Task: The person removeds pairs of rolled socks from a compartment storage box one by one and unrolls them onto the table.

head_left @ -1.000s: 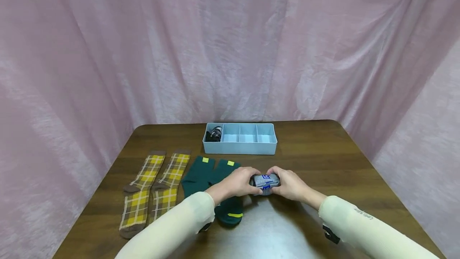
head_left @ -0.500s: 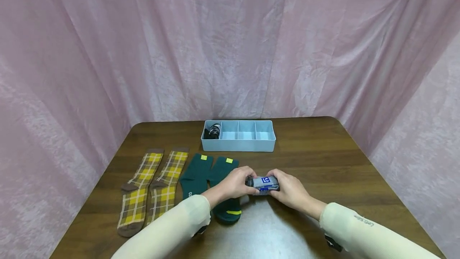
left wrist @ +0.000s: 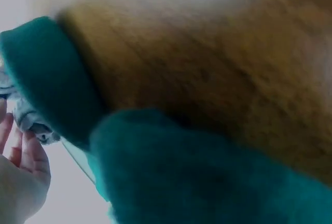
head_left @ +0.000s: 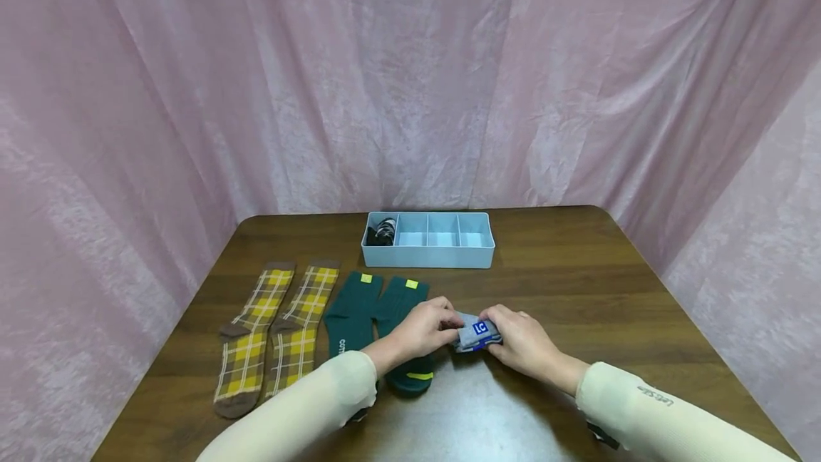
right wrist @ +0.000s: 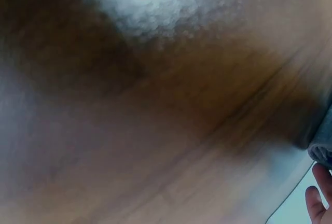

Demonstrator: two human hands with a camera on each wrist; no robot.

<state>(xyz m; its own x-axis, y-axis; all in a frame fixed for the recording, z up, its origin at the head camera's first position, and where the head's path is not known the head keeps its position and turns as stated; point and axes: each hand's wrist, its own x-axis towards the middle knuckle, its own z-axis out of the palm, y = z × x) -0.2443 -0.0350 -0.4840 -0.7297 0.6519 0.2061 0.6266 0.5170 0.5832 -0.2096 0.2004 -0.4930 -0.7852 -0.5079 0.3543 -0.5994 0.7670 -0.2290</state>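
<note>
A folded, rolled bundle of grey socks (head_left: 473, 332) with a blue-and-white LC patch is held low over the table between both hands. My left hand (head_left: 420, 330) pinches its left end with thumb and fingers; in the left wrist view those fingertips meet the grey fabric (left wrist: 32, 120). Around the right end, my right hand (head_left: 527, 342) grips with the thumb on the near side and fingers on the far side. Only a rolled edge of the bundle (right wrist: 321, 146) shows in the right wrist view. A pair of dark green socks (head_left: 353, 305) lies flat, partly under my left wrist.
Beyond the hands stands a light blue divided box (head_left: 428, 257); a black-and-white rolled bundle (head_left: 383, 232) sits in its leftmost compartment. Two yellow-and-brown plaid socks (head_left: 246, 355) lie flat at the left of the wooden table (head_left: 577, 269). A pink curtain (head_left: 410, 77) hangs behind.
The grey bundle has turned in the hands, so its LC patch faces up and its right end tips nearer. The left fingers have shifted on its end. Everything else stays put.
</note>
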